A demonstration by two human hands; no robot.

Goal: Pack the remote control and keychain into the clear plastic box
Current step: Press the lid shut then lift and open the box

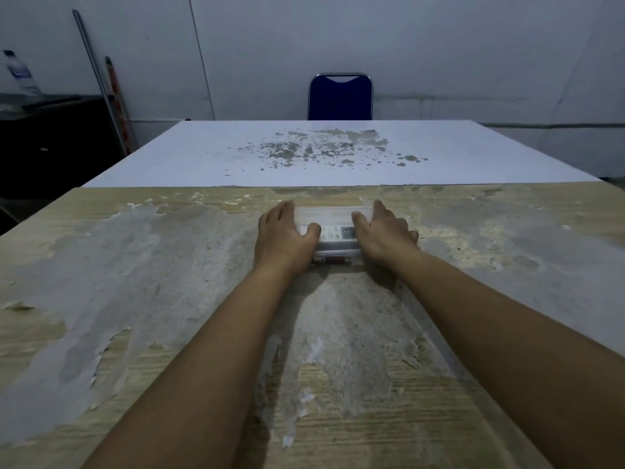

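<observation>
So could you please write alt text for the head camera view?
Both hands, left hand and right hand, clasp the ends of a clear plastic box on a worn table; a white remote control shows inside.

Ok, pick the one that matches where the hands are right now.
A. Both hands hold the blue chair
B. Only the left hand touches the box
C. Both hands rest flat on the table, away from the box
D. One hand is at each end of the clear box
D: the left hand and the right hand grip opposite ends of the clear plastic box, with the remote control showing between them.
</observation>
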